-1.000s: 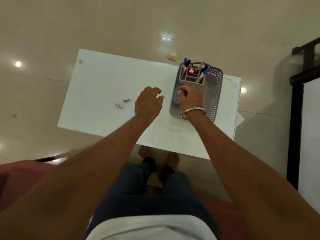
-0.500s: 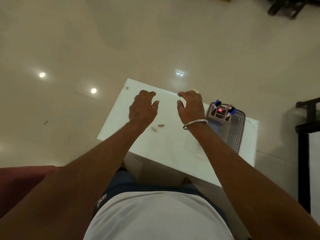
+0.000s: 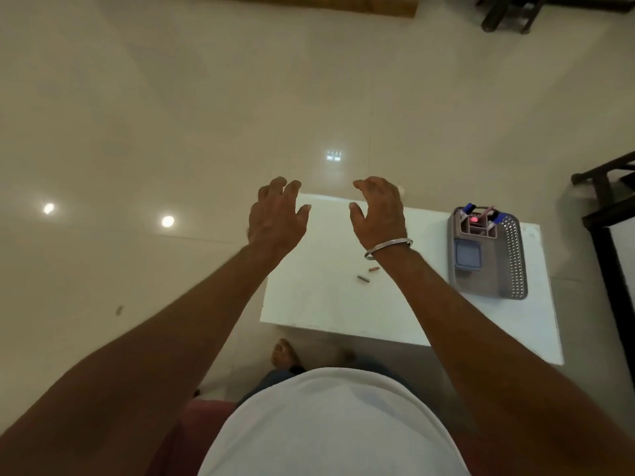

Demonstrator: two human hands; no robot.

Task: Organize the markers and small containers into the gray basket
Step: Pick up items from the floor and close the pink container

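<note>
Markers (image 3: 480,213) stand upright in a pinkish divided holder (image 3: 475,225) at the far end of the gray basket (image 3: 514,262), blue caps and a pale shaft showing above its rim, with a red glowing spot among them; just nearer the person in the same basket lies a small blue-lidded container (image 3: 467,254); the near part of the basket floor looks bare. By that showing the sorting seems largely done; what may be left are two small stubby pieces on the white table (image 3: 319,304), a reddish piece (image 3: 373,269) and a dark grey piece (image 3: 363,278), lying close together and well apart from the basket; whether they are caps or bits of marker is too small to tell.

Both hands hover over the far edge of the table, empty; the left hand (image 3: 276,218) has its fingers loosely spread and curled, holding nothing; the right hand (image 3: 379,214), with a metal bangle (image 3: 388,248) at the wrist, is likewise spread with the thumb out, pinching nothing, well apart from the basket.

No brand, label or writing can be read on the basket, holder, container or markers; all are too small and soft.
</note>
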